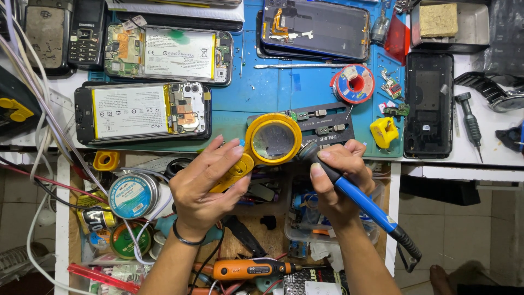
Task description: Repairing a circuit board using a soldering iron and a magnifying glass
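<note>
The left hand (210,177) comes up from below with a black band on its wrist. Its fingers are wrapped around the handle of a yellow magnifying glass (268,143), and the thumb rests on top of the handle. The round lens sticks out past the fingertips, up and to the right, over the edge of the blue mat (273,90).

The right hand (335,177) is closed tight around a blue soldering iron (360,199). It holds the iron like a pen. The tip end points up and left and sits just beside the rim of the lens. The blue handle runs down and right past the wrist, and its black cord end hangs off there.

Under the lens lies a dark metal holder (327,123) with a small green board (293,115) at its top left corner.

Two open phones (144,112) with white batteries lie on the left of the mat. There is one roll of solder wire (355,83), one small yellow clamp (384,132), and one orange electric screwdriver (248,269) in the drawer below the hands.
</note>
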